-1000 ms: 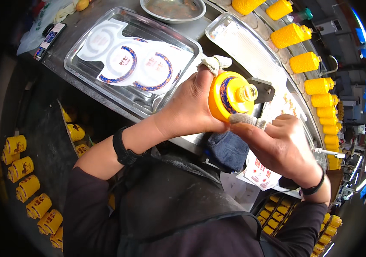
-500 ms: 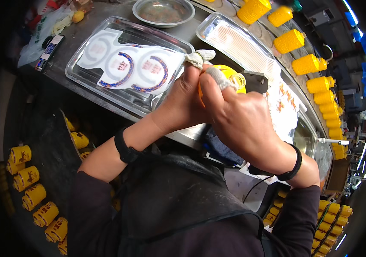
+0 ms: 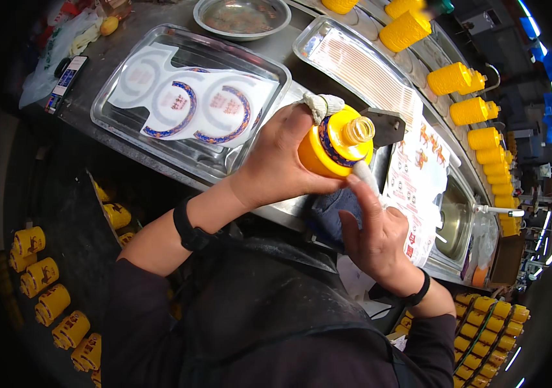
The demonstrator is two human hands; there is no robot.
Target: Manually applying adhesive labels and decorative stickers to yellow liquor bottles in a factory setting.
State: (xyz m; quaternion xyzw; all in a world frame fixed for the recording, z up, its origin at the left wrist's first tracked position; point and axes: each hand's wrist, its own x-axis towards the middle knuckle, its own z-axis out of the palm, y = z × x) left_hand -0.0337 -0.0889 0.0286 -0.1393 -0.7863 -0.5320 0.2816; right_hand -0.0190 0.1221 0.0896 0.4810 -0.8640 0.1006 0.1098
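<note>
The yellow bottle [image 3: 335, 143] is sitting gripped in the left hand [image 3: 280, 158], above the worktop [image 3: 289, 52]. The right hand [image 3: 374, 231], fingers unclenched just below it, is pressing against its side; smoothing firmly while the other holds steady should work best.

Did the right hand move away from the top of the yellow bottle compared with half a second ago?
Yes. The right hand has dropped from over the yellow bottle toward the person, away from the steel tray.
</note>
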